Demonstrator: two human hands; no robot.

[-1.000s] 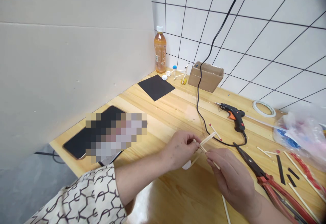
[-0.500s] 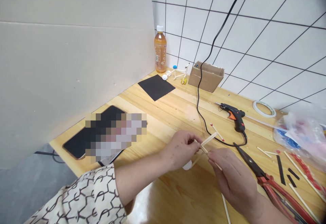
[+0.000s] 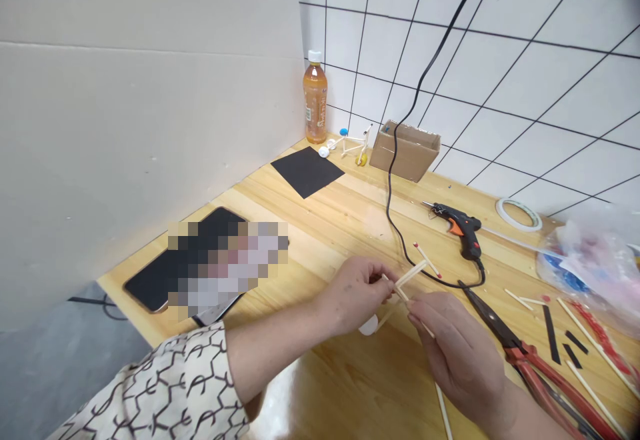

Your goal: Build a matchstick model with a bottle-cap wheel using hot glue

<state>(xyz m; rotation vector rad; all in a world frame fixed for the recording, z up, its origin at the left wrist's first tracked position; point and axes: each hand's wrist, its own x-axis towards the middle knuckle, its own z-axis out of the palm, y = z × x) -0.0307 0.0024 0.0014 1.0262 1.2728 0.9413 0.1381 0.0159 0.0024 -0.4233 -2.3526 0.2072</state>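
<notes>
Near the table's middle front, my left hand pinches a small frame of pale sticks between thumb and fingers. My right hand is closed on a thin stick of the same frame, just right of the left fingertips. A crossing stick with red tips sits at the frame's far end. A white disc shows under my left hand, beside lower sticks. How the sticks join between the fingers is partly hidden.
Red-handled pliers, loose sticks and black strips lie at right. Behind stand a glue gun, tape roll, plastic bag and cardboard box. A bottle, black sheet and phone are left.
</notes>
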